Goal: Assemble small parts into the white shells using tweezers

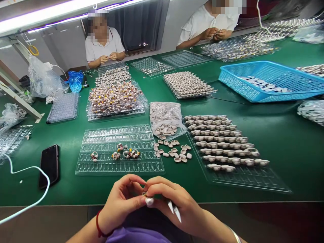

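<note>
At the far left a white cable (30, 168) loops across the green table (291, 141), and a dark phone (49, 165) lies face up just beside it. Next to the phone sits a clear moulded tray (101, 167), mostly bare, with a handful of small assembled pieces (126, 154) scattered along its middle rows.

In front of that tray, at the near edge of the table, the left hand (121, 202), a red cord (99, 224) round its wrist, is curled with thumb and fingertips pinched on a small pale piece (149, 201). The piece is held between both hands, just above the table edge. The right hand (174, 202) meets it from the other side, its thumb and forefinger closed on the same piece. Two white points (175, 210) stick out below that hand's fingers; they may be tweezers tucked in the palm, though the view is too small to be sure.

Beyond the right hand, loose pale shells (174, 152) lie on the table, spilling from an open plastic bag (165, 116). To the right of them a long clear tray (253, 179) holds neat rows of the same shells in its far half, and its near rows are bare. Farther back on the right stands a blue mesh basket (253, 67). Two other people sit at the far side, each with hands together over small parts.
</note>
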